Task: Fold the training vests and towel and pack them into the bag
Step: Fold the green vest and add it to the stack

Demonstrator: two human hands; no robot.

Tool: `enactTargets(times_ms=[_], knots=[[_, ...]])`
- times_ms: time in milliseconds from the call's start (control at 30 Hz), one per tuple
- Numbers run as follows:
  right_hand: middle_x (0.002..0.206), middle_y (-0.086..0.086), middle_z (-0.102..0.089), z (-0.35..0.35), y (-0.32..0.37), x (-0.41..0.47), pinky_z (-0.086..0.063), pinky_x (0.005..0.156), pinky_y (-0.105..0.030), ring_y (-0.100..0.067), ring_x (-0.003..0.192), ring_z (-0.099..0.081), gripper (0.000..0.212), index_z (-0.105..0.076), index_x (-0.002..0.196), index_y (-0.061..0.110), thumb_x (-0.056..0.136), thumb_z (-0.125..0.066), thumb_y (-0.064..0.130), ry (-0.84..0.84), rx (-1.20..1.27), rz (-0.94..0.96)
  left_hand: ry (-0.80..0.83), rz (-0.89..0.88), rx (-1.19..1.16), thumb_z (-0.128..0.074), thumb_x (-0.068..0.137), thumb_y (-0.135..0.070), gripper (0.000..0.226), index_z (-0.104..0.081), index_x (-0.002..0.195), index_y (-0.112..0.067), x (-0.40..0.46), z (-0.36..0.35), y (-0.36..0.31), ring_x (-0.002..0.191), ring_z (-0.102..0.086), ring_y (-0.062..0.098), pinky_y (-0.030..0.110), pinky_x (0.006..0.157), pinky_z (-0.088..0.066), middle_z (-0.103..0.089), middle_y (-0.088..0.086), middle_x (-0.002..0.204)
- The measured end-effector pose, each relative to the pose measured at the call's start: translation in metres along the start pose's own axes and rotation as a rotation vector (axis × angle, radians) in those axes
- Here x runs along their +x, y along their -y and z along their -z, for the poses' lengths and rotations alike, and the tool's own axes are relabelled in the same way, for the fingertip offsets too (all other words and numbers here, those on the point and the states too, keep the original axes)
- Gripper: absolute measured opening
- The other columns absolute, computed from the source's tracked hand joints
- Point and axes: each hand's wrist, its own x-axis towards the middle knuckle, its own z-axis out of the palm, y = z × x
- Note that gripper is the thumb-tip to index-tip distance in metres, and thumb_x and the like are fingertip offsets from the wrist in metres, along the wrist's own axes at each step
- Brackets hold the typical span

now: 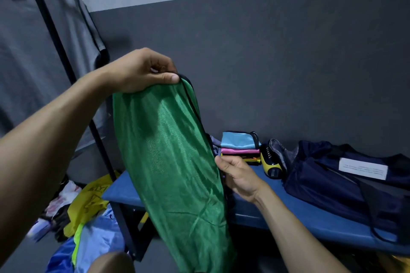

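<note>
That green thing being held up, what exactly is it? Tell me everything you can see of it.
The green vest is a thin, shiny mesh-like fabric with dark trim along its right edge. It hangs lengthwise in the air in front of the blue bench, gathered narrow rather than spread flat, creased near the bottom. The left hand pinches its top end; the right hand holds its trimmed edge about halfway down. Its lower end runs out of view.

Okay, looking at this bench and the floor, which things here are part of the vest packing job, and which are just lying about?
Part of the job:
green vest, pinched at its top by the left hand, right hand at its edge
stack of folded vests
navy bag

Just lying about:
yellow and black object
clothes pile on the floor
hanging grey shirt
</note>
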Motion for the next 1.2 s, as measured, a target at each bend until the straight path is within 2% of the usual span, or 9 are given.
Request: enactTargets(times_ms=[67,233,433,600,700,867,1000,1067,1200], knots=[[0.093,-0.030,-0.062,0.004,0.005,-0.001,-0.040,0.086,-0.044,-0.028,0.090,-0.051,0.033,-0.075,0.082,0.012,0.084,-0.079,0.045,0.010,-0.047,-0.022,-0.032,0.038,0.032,-0.067,0.090,-0.049,0.026,-0.073,0.086,-0.025,-0.001,-0.002,0.004,0.074,-0.064,0.002,0.014,0.071,-0.049,-0.074,-0.008,0.080],[0.074,-0.007,-0.017,0.011,0.008,-0.011,-0.023,0.064,-0.032,-0.023,0.068,-0.017,0.060,-0.033,0.069,0.012,0.087,-0.077,0.048,0.075,-0.181,-0.028,-0.071,0.127,0.062,-0.068,0.087,-0.056,0.027,-0.074,0.082,-0.030,0.000,-0.008,0.004,0.074,-0.065,0.004,0.029,0.077,-0.052,-0.074,-0.009,0.079],[0.061,0.015,-0.056,0.039,0.005,-0.020,-0.041,0.061,-0.012,0.004,0.055,-0.053,0.029,-0.054,0.074,0.010,0.103,-0.054,0.009,0.065,-0.182,-0.095,-0.123,0.239,-0.034,-0.071,0.092,-0.045,0.026,-0.078,0.092,-0.020,-0.003,-0.024,0.015,0.072,-0.064,0.004,0.024,0.071,-0.052,-0.076,-0.001,0.086],[0.067,0.002,-0.067,0.067,0.015,-0.030,-0.041,0.055,-0.020,-0.007,0.058,-0.059,0.018,-0.069,0.089,0.003,0.101,-0.060,0.012,-0.004,-0.223,-0.096,-0.205,0.377,-0.388,-0.069,0.096,-0.034,0.022,-0.077,0.095,-0.013,-0.021,-0.068,0.040,0.075,-0.067,0.007,0.019,0.069,-0.056,-0.077,-0.002,0.086],[0.101,-0.023,-0.074,0.087,0.015,-0.030,-0.048,0.068,-0.033,-0.027,0.084,-0.065,0.022,-0.078,0.108,0.008,0.092,-0.074,0.023,-0.043,-0.258,-0.093,-0.220,0.453,-0.563,-0.067,0.098,-0.030,0.020,-0.073,0.089,-0.013,-0.032,-0.093,0.056,0.074,-0.063,0.012,0.027,0.070,-0.054,-0.071,-0.001,0.080],[0.090,-0.007,-0.078,0.102,0.023,-0.029,-0.055,0.066,-0.018,-0.010,0.077,-0.073,0.019,-0.073,0.111,0.006,0.097,-0.061,0.005,-0.125,-0.254,-0.176,-0.265,0.553,-0.698,-0.069,0.096,-0.028,0.018,-0.074,0.089,-0.012,-0.048,-0.133,0.077,0.068,-0.063,0.011,0.025,0.066,-0.053,-0.069,0.001,0.078],[0.114,-0.004,-0.077,0.122,0.024,-0.028,-0.056,0.087,-0.020,-0.012,0.102,-0.071,0.032,-0.071,0.125,0.012,0.094,-0.064,0.007,-0.069,-0.394,-0.189,-0.312,0.623,-0.658,-0.071,0.096,-0.026,0.014,-0.075,0.091,-0.014,-0.064,-0.179,0.090,0.073,-0.059,0.010,0.026,0.071,-0.048,-0.068,0.002,0.082],[0.095,0.011,-0.074,0.133,0.030,-0.030,-0.048,0.086,-0.013,-0.001,0.090,-0.065,0.036,-0.069,0.129,0.019,0.096,-0.064,0.006,0.010,-0.585,-0.197,-0.314,0.633,-0.630,-0.071,0.096,-0.028,0.012,-0.076,0.095,-0.017,-0.069,-0.203,0.091,0.074,-0.056,0.011,0.028,0.071,-0.046,-0.065,0.004,0.082],[0.074,0.006,-0.061,0.153,0.061,-0.022,-0.043,0.072,-0.012,-0.001,0.070,-0.054,0.045,-0.064,0.131,0.024,0.089,-0.068,0.011,0.092,-0.619,-0.273,-0.320,0.588,-0.753,-0.068,0.098,-0.023,0.011,-0.076,0.106,-0.020,-0.070,-0.234,0.091,0.073,-0.054,0.013,0.026,0.069,-0.046,-0.059,0.008,0.081]])
